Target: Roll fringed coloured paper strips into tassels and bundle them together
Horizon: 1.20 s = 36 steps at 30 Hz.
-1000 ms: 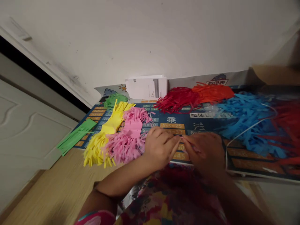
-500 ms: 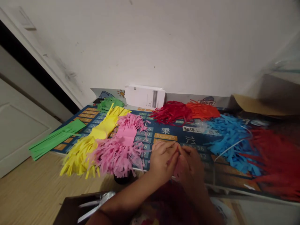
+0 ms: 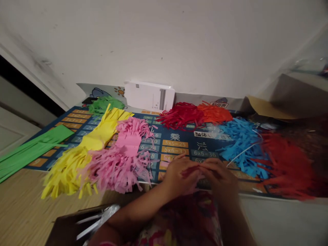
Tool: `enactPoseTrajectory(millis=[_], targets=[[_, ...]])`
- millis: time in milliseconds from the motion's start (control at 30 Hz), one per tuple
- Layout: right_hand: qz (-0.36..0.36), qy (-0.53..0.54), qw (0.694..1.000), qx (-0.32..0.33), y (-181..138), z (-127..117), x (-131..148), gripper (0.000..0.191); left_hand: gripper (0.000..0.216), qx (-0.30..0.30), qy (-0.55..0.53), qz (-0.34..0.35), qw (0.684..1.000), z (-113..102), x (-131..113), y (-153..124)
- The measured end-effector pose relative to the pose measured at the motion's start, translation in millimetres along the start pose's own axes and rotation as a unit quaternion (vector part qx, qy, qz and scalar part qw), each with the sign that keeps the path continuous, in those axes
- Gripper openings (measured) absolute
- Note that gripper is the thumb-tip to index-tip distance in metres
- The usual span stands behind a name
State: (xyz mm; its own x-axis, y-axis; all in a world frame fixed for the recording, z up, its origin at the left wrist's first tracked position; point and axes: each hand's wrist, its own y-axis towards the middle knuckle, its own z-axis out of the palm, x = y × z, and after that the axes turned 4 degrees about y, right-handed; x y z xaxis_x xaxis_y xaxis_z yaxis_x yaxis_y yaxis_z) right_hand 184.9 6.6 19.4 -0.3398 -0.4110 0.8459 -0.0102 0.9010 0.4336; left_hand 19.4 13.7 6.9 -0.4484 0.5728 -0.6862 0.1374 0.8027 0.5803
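Pink paper (image 3: 192, 189), pinched and mostly covered, shows at five o'clock in the view as a small, blurred patch below the pinch. At ten o'clock from it, a paler pink strip (image 3: 165, 163) peeks out; whether the two join is hidden.

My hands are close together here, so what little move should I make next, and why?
Perhaps tilt your right hand back slightly for a clearer look: its fingertips meet those of your left hand, and pink paper shows just below, but your hands mostly hide it, so the grip is hard to judge.
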Motion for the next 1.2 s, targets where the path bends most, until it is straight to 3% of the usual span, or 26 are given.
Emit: enactPoseTrajectory(millis=[100,233,400,467,533,600,700,767,867,967,1200], targets=[[0.037,0.048,0.998,-0.024,-0.4,-2.1,-2.5,0.006,0.019,-0.006,-0.012,0.032,0.999,-1.8,3.3,1.5],[0.035,0.053,0.997,-0.042,0.9,5.1,0.2,0.008,0.016,-0.005,0.021,0.073,0.997,-3.5,9.4,1.2],[-0.008,0.015,1.0,-0.002,8.1,16.9,7.2,0.012,0.016,0.002,0.034,0.048,0.998,-6.5,16.6,-1.1],[-0.004,-0.015,1.0,0.021,24.4,5.0,-4.2,0.015,0.021,0.022,-0.016,0.014,1.0,-11.1,19.0,-0.4],[0.036,-0.119,0.992,0.036,52.8,-19.7,-28.9,0.019,0.025,0.049,-0.084,-0.063,0.993,-16.3,20.8,0.6],[0.092,-0.322,0.941,0.056,87.9,-50.1,-62.3,0.028,0.034,0.072,-0.157,-0.165,0.971,-19.6,22.0,0.6],[0.123,-0.411,0.899,0.083,132.5,-85.2,-110.3,0.024,0.043,0.082,-0.241,-0.291,0.922,-18.8,22.8,-1.5],[0.13,-0.443,0.88,0.111,147.5,-93.9,-132.8,0.019,0.046,0.065,-0.279,-0.337,0.897,-15.9,22.6,-2.9],[0.135,-0.478,0.855,0.146,150.6,-92.3,-152.2,0.017,0.046,0.043,-0.298,-0.356,0.885,-12.9,21.4,-2.5],[0.138,-0.492,0.845,0.157,147.7,-90.6,-161.8,0.024,0.041,0.04,-0.272,-0.345,0.897,-13.7,21.3,-0.3],[0.14,-0.465,0.86,0.155,152.3,-102.2,-166.1,0.024,0.037,0.063,-0.213,-0.335,0.916,-17.6,21.9,-0.5]])
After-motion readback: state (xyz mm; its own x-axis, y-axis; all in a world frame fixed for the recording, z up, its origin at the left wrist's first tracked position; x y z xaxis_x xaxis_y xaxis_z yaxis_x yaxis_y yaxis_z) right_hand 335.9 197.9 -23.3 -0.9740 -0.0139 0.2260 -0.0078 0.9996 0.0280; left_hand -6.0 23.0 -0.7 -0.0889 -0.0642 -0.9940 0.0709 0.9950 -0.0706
